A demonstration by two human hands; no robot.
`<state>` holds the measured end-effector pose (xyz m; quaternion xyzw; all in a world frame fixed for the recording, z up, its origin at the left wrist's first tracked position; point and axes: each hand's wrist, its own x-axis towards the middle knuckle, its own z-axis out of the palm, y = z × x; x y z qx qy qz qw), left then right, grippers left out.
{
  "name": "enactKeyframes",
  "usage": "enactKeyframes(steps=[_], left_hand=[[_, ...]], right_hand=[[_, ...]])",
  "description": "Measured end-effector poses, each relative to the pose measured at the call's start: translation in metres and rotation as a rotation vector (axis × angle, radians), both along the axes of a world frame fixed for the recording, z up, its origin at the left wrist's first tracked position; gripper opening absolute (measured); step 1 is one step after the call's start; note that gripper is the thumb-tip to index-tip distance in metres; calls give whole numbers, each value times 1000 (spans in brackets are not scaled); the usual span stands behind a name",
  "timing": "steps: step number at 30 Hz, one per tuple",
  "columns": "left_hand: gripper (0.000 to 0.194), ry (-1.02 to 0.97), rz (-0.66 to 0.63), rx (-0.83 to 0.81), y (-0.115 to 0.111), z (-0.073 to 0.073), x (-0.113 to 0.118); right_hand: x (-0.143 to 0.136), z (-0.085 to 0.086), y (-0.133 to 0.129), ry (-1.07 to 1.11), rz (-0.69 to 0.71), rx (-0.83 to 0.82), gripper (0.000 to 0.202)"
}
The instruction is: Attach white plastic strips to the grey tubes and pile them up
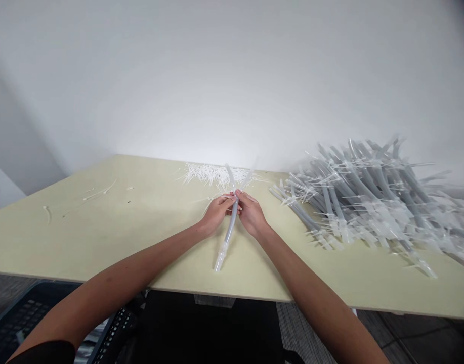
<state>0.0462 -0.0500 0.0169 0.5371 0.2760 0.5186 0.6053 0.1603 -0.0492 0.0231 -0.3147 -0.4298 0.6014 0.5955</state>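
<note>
A grey, translucent branched tube (232,222) is held upright-slanted over the middle of the table, its clear plastic end pointing toward me. My left hand (216,212) pinches it from the left, just below where it forks. From the other side my right hand (250,211) grips the same spot, thumbs nearly touching. Thin white strips, apparently cable ties, stick out to the left by my left fingers. Two branches rise beyond my hands; the right one is blurred. Behind them lies a heap of white cable ties (209,174).
To the right is a large pile of similar grey tubes (368,187) with clear ends and ties. A few loose ties (98,193) lie on the left of the pale table (114,242). A white wall stands behind. Below the front edge at left is a dark blue basket (45,298).
</note>
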Motion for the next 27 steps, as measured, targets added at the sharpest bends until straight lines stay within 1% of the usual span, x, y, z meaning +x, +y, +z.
enactKeyframes(steps=[10, 14, 18, 22, 24, 27], left_hand=[[28, -46, -8, -31, 1, -3, 1], [27, -16, 25, -18, 0, -4, 1], [26, -39, 111, -43, 0, 0, -1], [19, -85, 173, -89, 3, 1, -3], [17, -70, 209, -86, 4, -1, -2], [16, 3, 329, -45, 4, -5, 1]], right_hand=[[1, -2, 1, 29, 19, -13, 26], [-1, -3, 1, 9, -19, 7, 25], [-1, -2, 0, -26, -80, 68, 24], [1, -2, 0, -60, -142, 79, 25], [1, -3, 2, -93, -192, 84, 26], [0, -6, 4, -161, -279, 86, 27]])
